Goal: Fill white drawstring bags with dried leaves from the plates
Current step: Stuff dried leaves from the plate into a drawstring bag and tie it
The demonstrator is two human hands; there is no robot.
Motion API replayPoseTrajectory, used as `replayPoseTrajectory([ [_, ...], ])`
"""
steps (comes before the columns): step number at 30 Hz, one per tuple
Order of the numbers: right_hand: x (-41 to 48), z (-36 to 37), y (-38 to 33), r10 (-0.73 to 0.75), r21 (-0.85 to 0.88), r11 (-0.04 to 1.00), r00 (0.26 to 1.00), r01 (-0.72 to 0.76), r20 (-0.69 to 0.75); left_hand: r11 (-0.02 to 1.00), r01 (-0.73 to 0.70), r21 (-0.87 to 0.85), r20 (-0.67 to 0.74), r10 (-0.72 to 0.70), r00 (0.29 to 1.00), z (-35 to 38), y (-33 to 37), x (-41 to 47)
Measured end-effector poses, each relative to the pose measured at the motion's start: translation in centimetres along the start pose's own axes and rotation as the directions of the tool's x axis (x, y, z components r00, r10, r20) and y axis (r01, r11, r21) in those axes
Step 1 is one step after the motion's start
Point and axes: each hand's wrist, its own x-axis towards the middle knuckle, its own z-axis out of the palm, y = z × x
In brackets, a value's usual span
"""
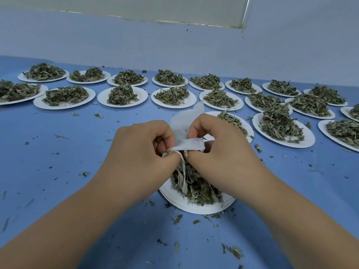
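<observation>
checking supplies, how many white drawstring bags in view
1: the white bag, pinched between the left hand and right hand above the nearest plate. More may be hidden.

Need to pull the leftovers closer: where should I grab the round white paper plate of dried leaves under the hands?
I'd pinch the bare near rim of the round white paper plate, coming in from the person's side. The dried green leaves heap on its middle, and the left hand and right hand, pinching the white drawstring bag, cover its far part.
</observation>
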Motion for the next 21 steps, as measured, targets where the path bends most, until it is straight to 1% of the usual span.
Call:
replayPoseTrajectory([
  [4, -0.5, -0.6, -0.5, 0.058, 0.184, 0.979, 0.982, -0.091, 0.181, 0.997, 0.011, 0.079, -0.075, -0.005, 0.997, -0.2, -0.2, 0.2],
  [6, -0.6, -0.5, -0.5, 0.057, 0.2, 0.975, 0.975, -0.1, 0.213, 0.995, 0.011, 0.102, -0.088, -0.002, 0.996, -0.3, -0.2, 0.4],
  [8, -0.7, -0.1, -0.4, 0.02, 0.144, 0.989, 0.991, -0.04, 0.136, 0.996, 0.013, 0.085, -0.067, -0.007, 0.998, -0.3, -0.2, 0.4],
  [11, -0.6, 0.3, -0.2, -0.062, -0.002, 0.998, 0.998, 0.062, -0.017, 0.999, 0.034, 0.016, -0.038, -0.033, 0.999, 0.0, 0.0, 0.1],
  [14, -0.5, 0.4, 0.2, -0.081, -0.082, 0.994, 0.991, 0.072, -0.111, 0.993, 0.076, -0.09, -0.034, -0.079, 0.996, 0.0, 0.1, 0.1],
  [16, -0.4, 0.3, 0.4, -0.081, -0.083, 0.994, 0.987, 0.07, -0.14, 0.98, 0.107, -0.169, -0.007, -0.109, 0.994, -0.1, -0.1, 0.2],
  [18, -0.4, 0.1, 0.5, -0.079, -0.086, 0.994, 0.988, 0.068, -0.134, 0.959, 0.134, -0.248, 0.043, -0.127, 0.991, -0.3, -0.2, 0.4],
  [21, -0.4, 0.0, 0.6, -0.038, -0.047, 0.998, 0.992, 0.032, -0.123, 0.906, 0.186, -0.38, 0.139, -0.143, 0.98, -0.5, 0.0, 0.4],
])
